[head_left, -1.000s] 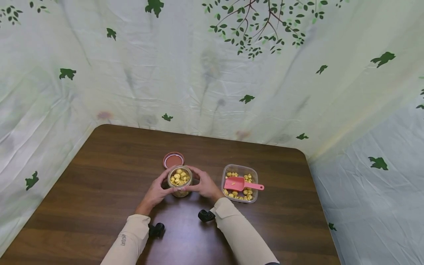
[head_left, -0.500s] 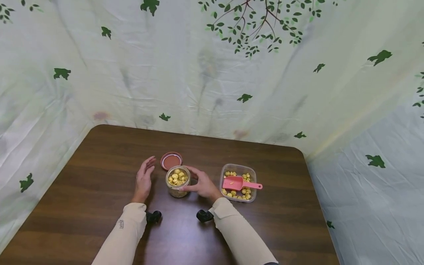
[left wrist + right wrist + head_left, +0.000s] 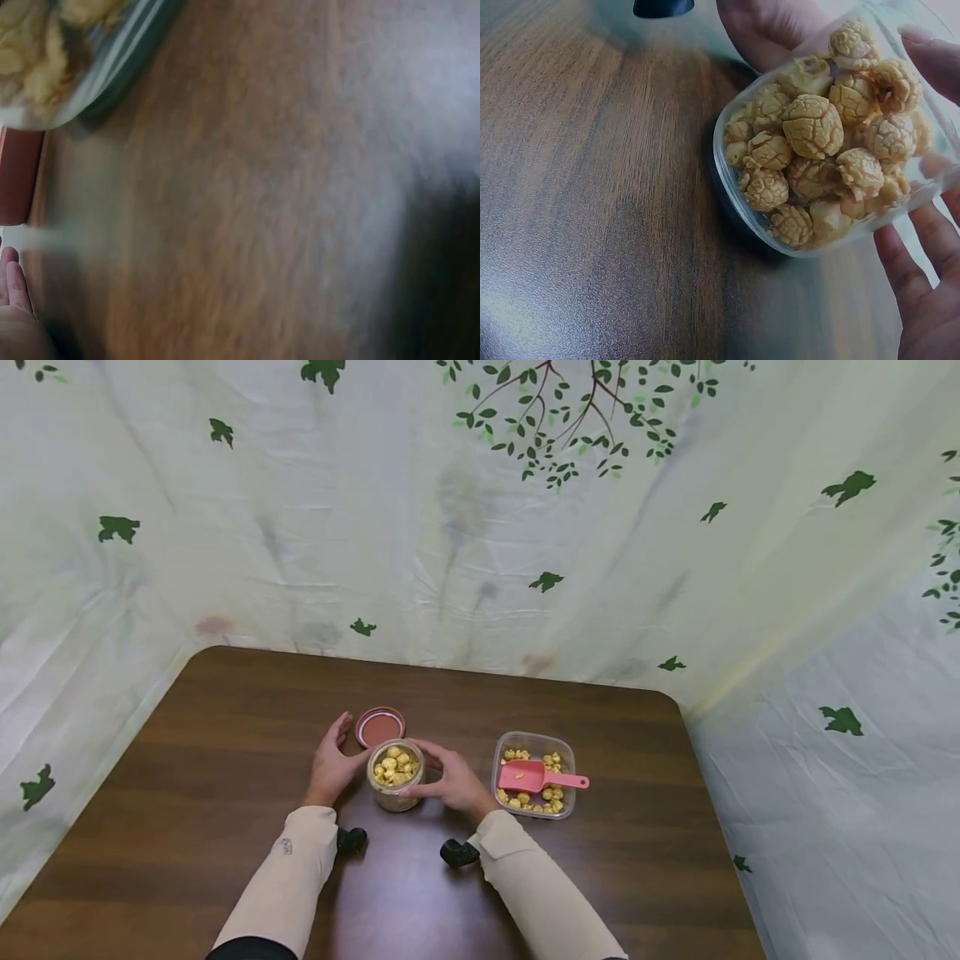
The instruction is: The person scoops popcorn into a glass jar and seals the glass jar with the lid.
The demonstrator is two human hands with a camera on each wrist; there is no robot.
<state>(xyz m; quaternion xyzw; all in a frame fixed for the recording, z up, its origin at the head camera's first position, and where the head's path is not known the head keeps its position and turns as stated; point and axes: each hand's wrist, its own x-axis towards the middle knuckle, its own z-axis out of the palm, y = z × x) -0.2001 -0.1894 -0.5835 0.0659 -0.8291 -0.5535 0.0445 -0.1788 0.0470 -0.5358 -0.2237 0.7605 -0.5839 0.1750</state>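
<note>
A clear glass jar (image 3: 395,772) full of yellow popcorn-like balls stands open on the brown table (image 3: 225,735). My right hand (image 3: 438,772) grips the jar from its right side, fingers curled round the glass (image 3: 919,281). My left hand (image 3: 336,756) lies just left of the jar with its fingers straight. Its fingertips are beside the red lid (image 3: 379,727), which lies flat behind the jar. In the right wrist view the jar (image 3: 832,142) fills the frame, with the left palm (image 3: 769,30) behind it. The left wrist view is blurred and shows the jar (image 3: 45,52) and the lid's edge (image 3: 19,176).
A clear plastic tub (image 3: 564,752) with more of the balls and a pink scoop (image 3: 536,775) sits right of the jar. A leaf-printed cloth (image 3: 480,527) hangs behind and around the table. The table's edges lie far left and far right.
My left hand let go of the jar and swung out to the left. It has since come back beside the jar and lid. The right hand stayed on the jar.
</note>
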